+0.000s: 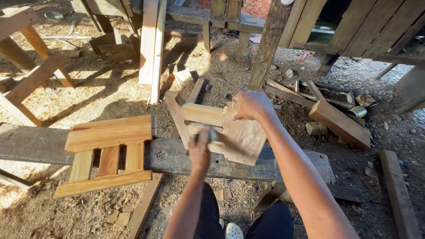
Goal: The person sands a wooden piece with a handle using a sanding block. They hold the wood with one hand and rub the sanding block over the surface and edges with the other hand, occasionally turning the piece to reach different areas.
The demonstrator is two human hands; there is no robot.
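Head view: a pale, notched wooden frame piece of flat boards (230, 132) is laid across the dark, weathered bench plank (35, 144), its long axis running from the far left down toward the near right; the right hand (252, 106) is clenched over the far upper edge of this piece, pinning it to the plank; the left hand (200, 148) is closed around a small greyish tool (212, 134), whose kind cannot be told, pressed against the near face of the piece just left of its middle; the piece thus lies directly ahead of the left hand, which is the nearer; on the same plank, well to the left, a slatted panel of light wood (108, 152) is rested; sawdust-strewn ground (66, 212) is seen beneath the plank.
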